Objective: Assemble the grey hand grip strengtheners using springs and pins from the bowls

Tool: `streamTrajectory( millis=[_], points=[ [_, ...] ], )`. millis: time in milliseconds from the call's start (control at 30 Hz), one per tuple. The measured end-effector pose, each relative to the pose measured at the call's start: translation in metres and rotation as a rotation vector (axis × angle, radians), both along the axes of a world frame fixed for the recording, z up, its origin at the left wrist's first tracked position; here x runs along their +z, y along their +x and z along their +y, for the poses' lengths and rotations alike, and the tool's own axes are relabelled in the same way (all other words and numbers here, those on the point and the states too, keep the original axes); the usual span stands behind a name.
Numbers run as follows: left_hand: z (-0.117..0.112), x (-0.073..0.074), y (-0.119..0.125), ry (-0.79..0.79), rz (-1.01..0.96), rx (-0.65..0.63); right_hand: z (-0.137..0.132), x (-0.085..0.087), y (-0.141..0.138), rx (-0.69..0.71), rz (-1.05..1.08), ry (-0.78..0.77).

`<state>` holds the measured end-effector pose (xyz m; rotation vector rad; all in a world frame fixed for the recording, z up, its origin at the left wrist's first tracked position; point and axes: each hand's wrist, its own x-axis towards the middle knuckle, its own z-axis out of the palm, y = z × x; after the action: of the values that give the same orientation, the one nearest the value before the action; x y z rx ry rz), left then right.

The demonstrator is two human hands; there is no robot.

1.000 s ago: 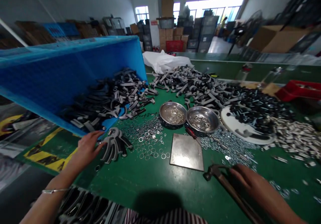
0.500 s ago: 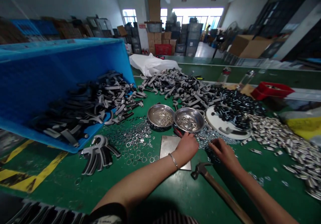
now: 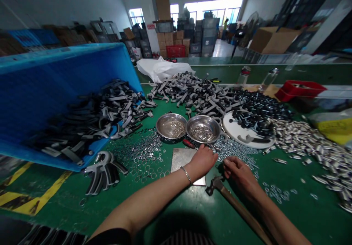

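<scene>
My left hand, with a bracelet at the wrist, is closed with its fingers curled down beyond the right edge of a flat metal plate. Whatever those fingers hold is hidden. Just to the right, my right hand has thumb and fingers drawn together; I cannot make out anything between them. Small metal nuts lie scattered behind both hands. A red-handled tool lies under the edge of a metal bowl of small pins. Beside it stands a bowl of small rings. A claw hammer rests below my right hand.
A blue crate of grey-black handles lies tipped at left. Assembled hand grips lie before it. Behind the bowls are piled handles, black-headed bolts and a white lid. Metal cylinders cover the right side.
The view has shifted slightly. My right hand has come a little nearer my left, its fingers more curled. My left hand stays near the plate's right edge.
</scene>
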<state>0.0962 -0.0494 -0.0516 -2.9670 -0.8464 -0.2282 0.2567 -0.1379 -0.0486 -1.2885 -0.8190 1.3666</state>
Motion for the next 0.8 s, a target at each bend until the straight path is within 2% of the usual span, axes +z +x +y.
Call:
streamTrajectory(
  millis=[100,167,200,333,400,467,567,800],
  points=[
    [-0.002,0.007,-0.007,-0.078,-0.096,-0.002,-0.007,0.002,-0.001,-0.051,0.055,-0.005],
    [-0.007,0.013,-0.019,-0.264,-0.313,0.080,-0.013,0.008,-0.002,-0.063,0.019,-0.003],
    [-0.010,0.015,-0.027,-0.422,-0.461,0.142,-0.015,0.012,-0.004,-0.043,-0.019,-0.004],
    [-0.032,0.020,-0.064,-1.223,-1.012,0.347,-0.019,0.026,-0.024,0.143,-0.105,-0.015],
    [-0.048,0.019,-0.080,-1.463,-1.184,0.416,-0.018,0.031,-0.041,0.229,-0.101,0.001],
    [-0.063,0.017,-0.092,-1.507,-1.302,0.480,-0.015,0.033,-0.059,0.315,-0.116,0.025],
    [-0.079,0.013,-0.101,-1.426,-1.415,0.557,-0.013,0.030,-0.081,0.399,-0.059,0.024],
    [-0.092,0.010,-0.113,-1.565,-1.513,0.540,-0.017,0.020,-0.099,0.365,0.231,-0.082]
  ],
)
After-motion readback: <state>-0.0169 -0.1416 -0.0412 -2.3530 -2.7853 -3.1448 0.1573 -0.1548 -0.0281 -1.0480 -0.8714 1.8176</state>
